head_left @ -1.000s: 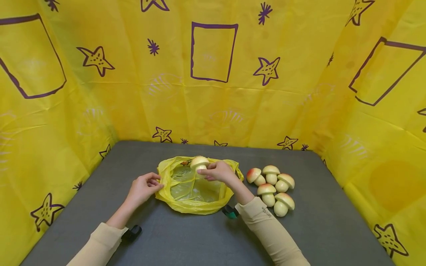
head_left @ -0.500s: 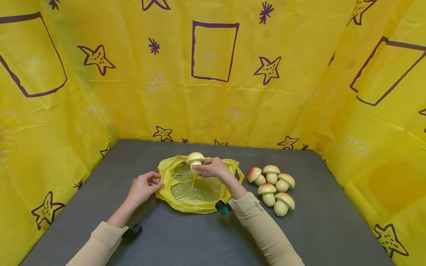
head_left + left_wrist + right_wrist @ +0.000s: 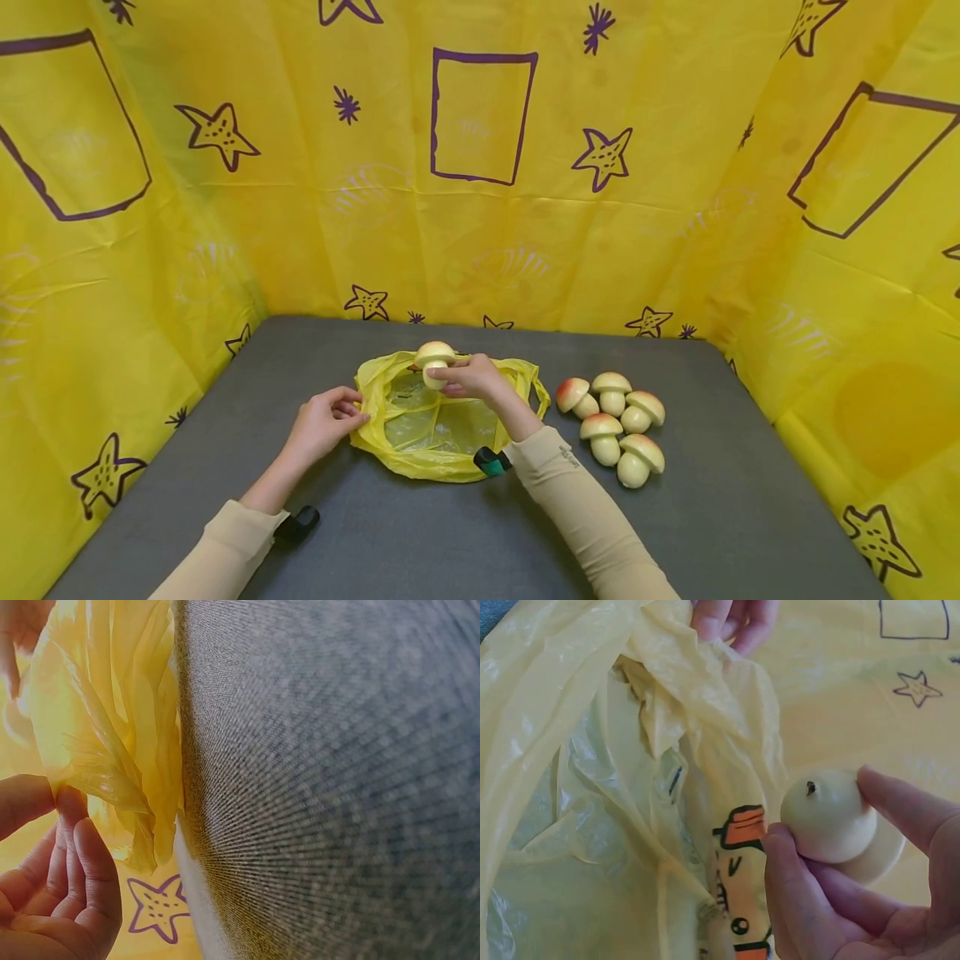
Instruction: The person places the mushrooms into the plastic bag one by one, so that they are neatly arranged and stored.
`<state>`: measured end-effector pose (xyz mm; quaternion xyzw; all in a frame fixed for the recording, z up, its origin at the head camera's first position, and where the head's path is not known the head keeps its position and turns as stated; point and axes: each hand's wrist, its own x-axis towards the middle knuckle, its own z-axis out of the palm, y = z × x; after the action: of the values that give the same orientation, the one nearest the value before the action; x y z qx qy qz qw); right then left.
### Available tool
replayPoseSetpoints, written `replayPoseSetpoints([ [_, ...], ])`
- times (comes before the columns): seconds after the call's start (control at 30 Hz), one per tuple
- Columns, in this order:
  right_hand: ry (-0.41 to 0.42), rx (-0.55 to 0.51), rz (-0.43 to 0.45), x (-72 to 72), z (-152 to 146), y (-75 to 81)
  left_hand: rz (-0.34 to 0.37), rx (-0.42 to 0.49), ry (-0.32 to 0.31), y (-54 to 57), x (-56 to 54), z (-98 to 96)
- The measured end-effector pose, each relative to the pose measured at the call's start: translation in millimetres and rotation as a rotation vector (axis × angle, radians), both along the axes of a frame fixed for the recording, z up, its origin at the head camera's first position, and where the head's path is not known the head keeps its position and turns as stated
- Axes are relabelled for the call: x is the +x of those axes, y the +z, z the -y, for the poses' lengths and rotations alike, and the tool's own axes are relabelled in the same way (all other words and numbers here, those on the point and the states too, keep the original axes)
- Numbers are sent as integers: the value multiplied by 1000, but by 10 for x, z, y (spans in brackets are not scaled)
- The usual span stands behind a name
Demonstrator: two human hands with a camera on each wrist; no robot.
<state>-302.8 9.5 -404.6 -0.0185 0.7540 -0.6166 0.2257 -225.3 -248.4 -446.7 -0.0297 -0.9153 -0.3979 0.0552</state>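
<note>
Our right grip [image 3: 474, 379] is clamped on the mushroom [image 3: 435, 350] by its stem [image 3: 826, 817], near the far rim of the yellow bag [image 3: 442, 468]. It looks stiff, light and smooth, perhaps slippery, so the stem seems the proper place to hold. Our left grip [image 3: 318, 425] pinches the bag's thin, soft edge.

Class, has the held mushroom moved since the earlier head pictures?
Yes: the held mushroom has shifted left and slightly up, judged against the purple-outlined rectangle.
</note>
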Motion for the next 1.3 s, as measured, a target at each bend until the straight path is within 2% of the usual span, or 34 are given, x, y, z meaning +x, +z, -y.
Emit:
replayPoseSetpoints([
  [0.5, -22, -30, 82, -119, 212, -138, -12, -11, 13, -8, 11, 14],
  [0.8, -45, -27, 120, -122, 273, -215, -5, -7, 11, -15, 6, 21],
  [1.3, -20, 151, 104, -108, 345, -344, -9, -9, -2, -15, 13, 24],
])
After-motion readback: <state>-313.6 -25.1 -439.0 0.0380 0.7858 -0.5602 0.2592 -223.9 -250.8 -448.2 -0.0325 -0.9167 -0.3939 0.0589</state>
